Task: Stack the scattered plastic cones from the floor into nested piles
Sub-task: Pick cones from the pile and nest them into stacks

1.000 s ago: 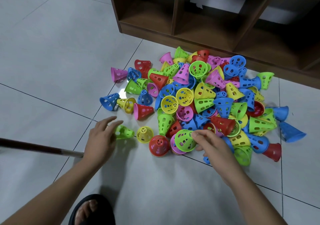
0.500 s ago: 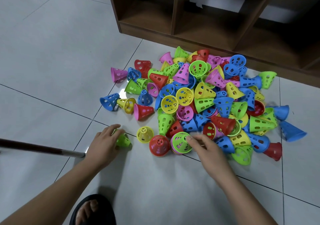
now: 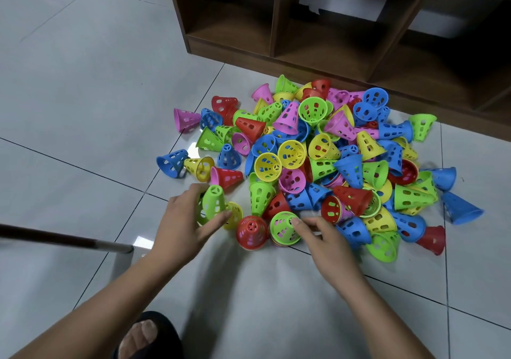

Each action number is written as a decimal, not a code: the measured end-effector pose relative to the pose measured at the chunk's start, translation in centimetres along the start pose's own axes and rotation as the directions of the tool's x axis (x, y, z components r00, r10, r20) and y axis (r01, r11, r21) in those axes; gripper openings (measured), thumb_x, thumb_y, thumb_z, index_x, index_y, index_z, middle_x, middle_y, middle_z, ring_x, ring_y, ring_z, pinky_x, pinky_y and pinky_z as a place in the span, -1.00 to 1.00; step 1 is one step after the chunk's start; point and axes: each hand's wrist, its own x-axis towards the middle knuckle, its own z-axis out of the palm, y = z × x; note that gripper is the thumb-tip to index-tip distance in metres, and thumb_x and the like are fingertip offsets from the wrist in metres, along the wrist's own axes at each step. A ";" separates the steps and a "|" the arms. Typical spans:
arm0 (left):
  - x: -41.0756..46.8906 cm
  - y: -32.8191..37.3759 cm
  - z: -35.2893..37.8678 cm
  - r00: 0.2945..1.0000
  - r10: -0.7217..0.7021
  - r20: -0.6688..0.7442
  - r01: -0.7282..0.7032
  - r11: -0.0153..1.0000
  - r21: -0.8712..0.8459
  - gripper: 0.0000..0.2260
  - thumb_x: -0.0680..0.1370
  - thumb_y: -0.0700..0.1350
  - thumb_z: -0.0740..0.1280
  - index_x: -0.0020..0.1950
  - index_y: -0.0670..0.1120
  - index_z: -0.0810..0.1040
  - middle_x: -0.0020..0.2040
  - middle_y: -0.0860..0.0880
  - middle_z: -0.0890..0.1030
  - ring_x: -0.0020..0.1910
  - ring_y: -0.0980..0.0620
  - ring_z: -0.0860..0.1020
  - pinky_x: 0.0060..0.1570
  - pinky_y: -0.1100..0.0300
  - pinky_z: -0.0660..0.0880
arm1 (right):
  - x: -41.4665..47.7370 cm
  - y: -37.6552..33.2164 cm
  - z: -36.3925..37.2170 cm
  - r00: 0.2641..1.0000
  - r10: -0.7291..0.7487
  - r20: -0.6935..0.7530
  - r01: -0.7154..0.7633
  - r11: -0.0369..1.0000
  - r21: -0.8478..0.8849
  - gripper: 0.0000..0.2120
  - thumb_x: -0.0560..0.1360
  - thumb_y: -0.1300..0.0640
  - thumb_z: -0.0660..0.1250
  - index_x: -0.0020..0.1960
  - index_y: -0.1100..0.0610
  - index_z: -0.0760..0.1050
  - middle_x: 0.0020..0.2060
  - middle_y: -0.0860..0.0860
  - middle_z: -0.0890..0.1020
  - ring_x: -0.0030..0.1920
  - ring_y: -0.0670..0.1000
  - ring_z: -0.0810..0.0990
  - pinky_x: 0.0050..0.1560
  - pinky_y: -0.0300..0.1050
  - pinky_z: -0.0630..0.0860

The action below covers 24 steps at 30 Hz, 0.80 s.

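Grey tiled floor [image 3: 83, 82] under cones [image 3: 318, 159], beside wooden shelf [image 3: 331, 40].

Bright even light, tile glare, soft shadows, wide-angle edge bending

Cones [image 3: 318, 159] — perforated plastic, in blue, green, yellow, red and pink; heaped loosely on the floor tiles, most tipped on their sides or mouth-up, a few nested. Outliers at the heap's left edge: pink cone [image 3: 185, 120] and blue cone [image 3: 172, 162], both lying on their sides. Green cone [image 3: 213, 203] — narrow end up, held off the near-left edge. Red cone [image 3: 251, 232] stood mouth-down at the near edge.
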 end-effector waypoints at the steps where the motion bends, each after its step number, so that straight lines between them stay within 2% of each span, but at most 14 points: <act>1: -0.1 0.7 0.2 1.000 0.014 0.024 -0.014 1.000 -0.026 -0.47 0.49 0.46 0.38 0.31 0.19 0.43 0.06 0.14 0.63 0.05 -0.02 0.55 0.00 -0.02 0.54 | 0.0 0.0 0.0 1.000 0.000 -0.001 0.000 1.000 0.001 -0.56 0.47 -0.51 0.31 0.08 -0.19 0.60 0.10 -0.19 0.66 0.12 -0.16 0.61 0.13 0.02 0.60; 3: -0.4 2.1 0.7 0.995 0.067 0.070 -0.062 0.996 -0.071 -0.51 0.49 0.47 0.36 0.29 0.27 0.39 0.14 0.24 0.62 0.12 0.03 0.55 0.04 0.03 0.53 | -0.1 -0.2 -0.1 1.000 -0.002 0.002 0.002 1.000 -0.003 -0.57 0.49 -0.49 0.30 0.08 -0.19 0.59 0.11 -0.18 0.65 0.11 -0.16 0.60 0.11 -0.01 0.60; 6: -1.0 3.5 1.7 0.978 0.154 0.137 -0.142 0.985 -0.099 -0.47 0.50 0.45 0.38 0.38 0.26 0.43 0.32 0.32 0.58 0.25 0.11 0.52 0.20 0.14 0.47 | -0.2 -0.1 -0.1 1.000 -0.004 0.010 0.004 1.000 -0.011 -0.56 0.49 -0.52 0.28 0.08 -0.21 0.58 0.11 -0.19 0.64 0.11 -0.17 0.60 0.13 0.01 0.60; 11: -1.5 3.5 3.4 0.939 0.265 0.217 -0.271 0.963 -0.004 -0.41 0.54 0.43 0.36 0.44 0.11 0.48 0.33 0.17 0.61 0.25 0.19 0.47 0.28 0.19 0.39 | -0.2 -0.2 -0.3 1.000 -0.018 0.018 0.017 1.000 0.015 -0.58 0.49 -0.50 0.30 0.10 -0.21 0.59 0.10 -0.20 0.66 0.12 -0.18 0.61 0.15 0.00 0.61; 15: -1.5 1.6 5.0 0.914 0.285 0.290 -0.315 0.947 0.062 -0.42 0.58 0.41 0.35 0.47 0.11 0.43 0.34 0.16 0.59 0.31 0.11 0.50 0.37 0.16 0.34 | -0.4 -0.3 -0.9 0.997 -0.073 0.000 0.072 0.996 0.060 -0.62 0.52 -0.41 0.32 0.13 -0.17 0.61 0.09 -0.24 0.68 0.11 -0.21 0.61 0.15 -0.09 0.60; 17: -1.5 0.8 5.6 0.905 0.283 0.317 -0.322 0.943 0.080 -0.41 0.58 0.42 0.32 0.48 0.12 0.41 0.34 0.14 0.59 0.34 0.06 0.54 0.37 0.08 0.39 | -0.4 0.2 -1.4 0.992 -0.105 -0.076 0.110 0.992 0.061 -0.70 0.57 -0.32 0.34 0.14 -0.15 0.63 0.08 -0.24 0.67 0.11 -0.22 0.61 0.14 -0.09 0.60; 20: -1.3 0.2 5.7 0.895 0.292 0.338 -0.341 0.935 0.094 -0.36 0.56 0.47 0.30 0.51 0.13 0.39 0.38 0.12 0.56 0.39 0.04 0.52 0.39 0.03 0.41 | -0.3 2.4 -2.6 0.944 -0.200 -0.261 0.168 0.976 -0.141 -0.80 0.61 -0.09 0.42 0.18 -0.05 0.60 0.10 -0.20 0.60 0.16 -0.11 0.57 0.11 -0.10 0.53; 22: -1.1 0.0 5.2 0.894 0.291 0.341 -0.336 0.938 0.082 -0.32 0.55 0.51 0.28 0.53 0.14 0.38 0.43 0.12 0.54 0.42 0.08 0.48 0.41 0.03 0.39 | -0.4 4.3 -3.3 0.904 -0.251 -0.346 0.146 0.942 -0.302 -0.77 0.58 0.06 0.47 0.21 0.02 0.58 0.14 -0.12 0.56 0.20 -0.02 0.51 0.11 -0.11 0.46; 24: -1.0 -0.2 4.5 0.906 0.293 0.305 -0.320 0.947 0.040 -0.39 0.62 0.46 0.19 0.53 0.12 0.40 0.42 0.12 0.53 0.40 0.09 0.48 0.38 0.03 0.40 | -0.6 5.9 -3.8 0.879 -0.293 -0.377 0.117 0.897 -0.426 -0.73 0.56 0.13 0.47 0.24 0.05 0.57 0.18 -0.07 0.54 0.23 0.04 0.48 0.11 -0.09 0.43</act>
